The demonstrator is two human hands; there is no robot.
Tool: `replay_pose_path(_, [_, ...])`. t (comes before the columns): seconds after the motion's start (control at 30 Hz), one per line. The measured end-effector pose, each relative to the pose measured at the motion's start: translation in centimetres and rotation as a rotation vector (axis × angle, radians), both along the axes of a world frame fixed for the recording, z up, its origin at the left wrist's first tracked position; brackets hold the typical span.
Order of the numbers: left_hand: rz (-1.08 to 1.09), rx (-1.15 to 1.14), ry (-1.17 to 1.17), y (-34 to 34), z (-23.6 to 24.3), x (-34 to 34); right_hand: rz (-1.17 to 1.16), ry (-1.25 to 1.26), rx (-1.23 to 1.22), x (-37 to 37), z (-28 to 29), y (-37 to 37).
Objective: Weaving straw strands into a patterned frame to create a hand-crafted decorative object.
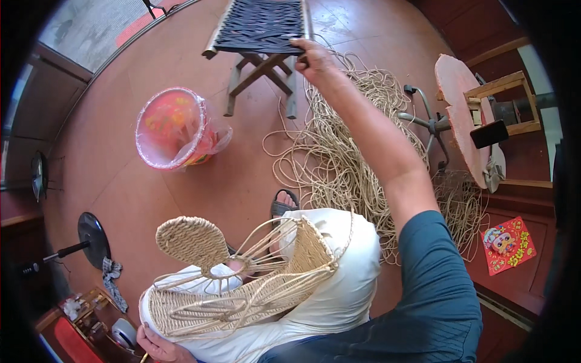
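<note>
Up ahead, my right hand (313, 60) is closed on the near right corner of a folding stool (257, 27), which has crossed wooden legs and a dark woven strap seat. Across my white-trousered lap lies a woven straw sandal sole (233, 299) with loose loops of cord on top. A second woven piece (311, 248) rises at its right end, and a rounded one (190, 243) stands at the left, joined by spread cords. My left hand (158, 346) is at the sole's lower left end, fingers curled. A thin tan end pokes out below it; what it grips is hidden.
A big heap of twisted straw rope (357, 139) covers the floor right of the stool. A red bucket with a clear plastic liner (172, 128) stands left. Right are a pink round-edged board (463, 115), a dark phone (489, 134) and a red printed card (509, 245).
</note>
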State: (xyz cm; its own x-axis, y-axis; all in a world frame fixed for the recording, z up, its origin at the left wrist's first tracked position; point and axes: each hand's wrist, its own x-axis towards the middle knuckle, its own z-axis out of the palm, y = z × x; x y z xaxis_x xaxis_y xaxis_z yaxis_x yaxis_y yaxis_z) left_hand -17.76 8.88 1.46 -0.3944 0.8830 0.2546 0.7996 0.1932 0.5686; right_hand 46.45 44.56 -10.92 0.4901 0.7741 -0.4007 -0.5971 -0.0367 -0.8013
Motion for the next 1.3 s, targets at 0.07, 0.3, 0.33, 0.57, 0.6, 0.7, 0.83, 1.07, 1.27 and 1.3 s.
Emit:
replay_pose_path(0.07, [0.015, 0.002, -0.068, 0.3, 0.1, 0.0, -0.013, 0.003, 0.033, -2.2, -2.3, 2.4])
replay_pose_path(0.3, [0.058, 0.003, 0.205, 0.9, 1.8, 3.1, -0.058, -0.155, -0.157, -8.8, -7.6, 6.0])
replay_pose_path(0.33, [0.048, 0.0, 0.202, 1.0, 2.0, 3.5, -0.068, -0.161, -0.119, -8.8, -7.8, 6.2])
replay_pose_path(0.57, [0.004, -0.095, 0.375, 1.3, 3.1, 4.4, 0.169, -0.209, -0.131, -1.2, -10.8, 1.1])
replay_pose_path(0.6, [0.008, -0.078, 0.361, 1.3, 3.0, 4.3, 0.198, -0.631, -0.305, 1.4, -11.4, -1.4])
replay_pose_path(0.7, [0.031, -0.045, 0.331, 1.3, 2.3, 3.7, 0.401, -1.216, -0.579, 7.6, -14.3, -11.4])
replay_pose_path(0.83, [-0.007, 0.027, 0.288, 1.3, 1.5, 2.6, 0.645, -1.256, -0.948, 12.2, -17.8, -26.7])
replay_pose_path(1.07, [-0.121, 0.04, 0.258, 0.8, 1.6, 2.4, 0.679, -1.13, -1.166, 9.1, -21.0, -41.3])
replay_pose_path(1.27, [-0.169, 0.078, 0.235, 1.3, 0.6, 2.4, 0.647, -1.142, -1.302, 6.1, -20.9, -41.5])
replay_pose_path(1.3, [-0.171, 0.092, 0.239, 1.4, 0.5, 2.4, 0.579, -1.187, -1.283, 4.8, -21.1, -42.1])
